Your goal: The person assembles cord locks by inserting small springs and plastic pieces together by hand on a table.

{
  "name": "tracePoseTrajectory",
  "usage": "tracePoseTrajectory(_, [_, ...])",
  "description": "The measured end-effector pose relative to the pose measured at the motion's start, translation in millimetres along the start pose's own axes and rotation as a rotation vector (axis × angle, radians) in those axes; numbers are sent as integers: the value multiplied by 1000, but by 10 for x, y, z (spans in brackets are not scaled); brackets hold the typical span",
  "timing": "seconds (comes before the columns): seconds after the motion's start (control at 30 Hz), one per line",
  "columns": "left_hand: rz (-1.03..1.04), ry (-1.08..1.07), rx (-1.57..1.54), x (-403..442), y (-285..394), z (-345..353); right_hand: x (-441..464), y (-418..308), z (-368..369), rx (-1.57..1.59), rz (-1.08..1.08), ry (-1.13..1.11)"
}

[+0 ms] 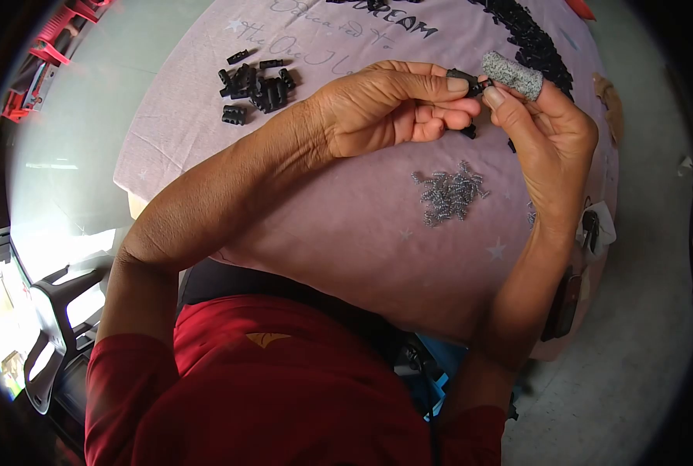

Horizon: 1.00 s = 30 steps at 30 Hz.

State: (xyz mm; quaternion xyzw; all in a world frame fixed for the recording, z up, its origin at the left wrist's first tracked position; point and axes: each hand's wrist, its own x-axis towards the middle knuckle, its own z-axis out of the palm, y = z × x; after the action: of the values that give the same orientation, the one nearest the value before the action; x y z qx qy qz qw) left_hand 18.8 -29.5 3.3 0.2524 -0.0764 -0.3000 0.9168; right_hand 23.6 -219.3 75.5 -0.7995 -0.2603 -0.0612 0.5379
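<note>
At the far left of the room, a black chair (59,326) stands beside a table dressed in a pink cloth (331,225), where a loose heap of black parts (262,89) lies just left of a person's raised forearm. The left hand (408,105) is pinched on a small black piece (464,79), its thumb laid along the top. Below the hands, near the middle of the cloth, sits a tangle of small silvery springs (449,194). The held piece is up in the air between the two hands, its long axis running roughly left to right and dipping slightly toward the right, so that its far end meets the fingertips of the right hand (548,124), the nearer hand to that tip. A speckled grey sleeve (512,75) wraps one right finger; whether that hand's thumb and finger grip the piece's end or something tiny set against it, I cannot tell from here. Beyond, a curving band of more black parts (529,43) sweeps along the cloth's upper right. Heaps and springs alike rest directly on the fabric, in no container that I can see.
</note>
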Motion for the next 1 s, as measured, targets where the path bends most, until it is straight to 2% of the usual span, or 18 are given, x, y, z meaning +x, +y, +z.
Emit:
tracePoseTrajectory(0.17, [-45, 47, 61, -18, 20, 19, 1, 46, 30, 15, 0, -14])
tracePoseTrajectory(0.47, [-30, -29, 89, 14, 25, -59, 11, 106, 49, 129, -34, -90])
tracePoseTrajectory(0.57, [-11, -24, 81, 2, 31, -34, 20, 33, 44, -77, -41, -75])
tracePoseTrajectory(0.67, [7, -18, 30, 39, 11, -62, 40, -43, 89, -337, -201, -68])
tracePoseTrajectory(0.77, [8, 88, 24, 14, 7, 34, 32, -72, 125, -574, -314, -54])
tracePoseTrajectory(0.87, [6, -3, 92, 14, 6, -41, 34, -23, 160, -665, -399, -30])
tracePoseTrajectory(1.0, [-14, -14, 84, 24, -3, -51, 44, 46, 155, -668, -451, -15])
